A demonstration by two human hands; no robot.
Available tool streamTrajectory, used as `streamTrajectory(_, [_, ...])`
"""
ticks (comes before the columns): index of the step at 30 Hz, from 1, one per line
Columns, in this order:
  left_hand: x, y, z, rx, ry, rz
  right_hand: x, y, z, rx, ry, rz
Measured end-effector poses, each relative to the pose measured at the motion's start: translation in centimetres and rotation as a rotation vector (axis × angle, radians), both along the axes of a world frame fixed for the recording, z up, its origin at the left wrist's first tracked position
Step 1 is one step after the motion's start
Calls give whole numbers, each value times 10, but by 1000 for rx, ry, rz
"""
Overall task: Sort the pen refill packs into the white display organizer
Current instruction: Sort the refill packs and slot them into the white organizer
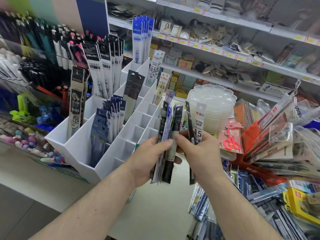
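My left hand (152,154) grips a fanned bundle of pen refill packs (167,135), upright, just right of the white display organizer (81,146). My right hand (199,149) holds a white 0.5 refill pack (199,125) and a dark pack beside it, its thumb touching the bundle. The organizer's left and rear compartments hold dark blue packs (110,116), black-and-white packs (102,66), a tall black pack (76,97) and blue-white packs (141,37). Several small compartments on its right side (138,130) hold nothing.
A heap of loose packaged stationery (270,146) fills the right side, with a stack of clear plastic trays (213,104) behind my hands. Pens (43,40) stand in racks at the left. Stocked shelves (225,54) run along the back. The counter (152,205) lies below my arms.
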State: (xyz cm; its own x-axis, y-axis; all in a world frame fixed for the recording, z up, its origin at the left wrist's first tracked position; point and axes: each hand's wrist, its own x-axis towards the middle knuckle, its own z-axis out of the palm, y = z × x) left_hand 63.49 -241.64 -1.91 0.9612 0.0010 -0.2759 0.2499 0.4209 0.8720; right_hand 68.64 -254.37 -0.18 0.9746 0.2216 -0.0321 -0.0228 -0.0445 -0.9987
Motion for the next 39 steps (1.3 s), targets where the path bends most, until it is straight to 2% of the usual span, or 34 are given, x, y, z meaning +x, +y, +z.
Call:
streamTrajectory(8, [-1,1,-2,55,3,-18,-2,1,2,-136,-122,-3])
streamTrajectory(11, [-3,1,0,89,-12,-32,-2,3,4,-137,-103,-31])
streamTrajectory(18, [-4,1,4,-69,35,-16,-1,1,4,-175,-113,-63])
streamTrajectory(24, [-2,-1,-6,62,-5,-7,-4,1,3,-114,-97,-64])
streamTrajectory(29, [-3,-2,-5,-101,37,7,-2,-1,2,-149,-106,-95])
streamTrajectory(35, [-1,-8,-7,-8,42,42,-5,-1,5,-183,-176,-92])
streamTrajectory(39, [-1,-12,-11,187,29,82,0,-4,0,-327,-200,-59])
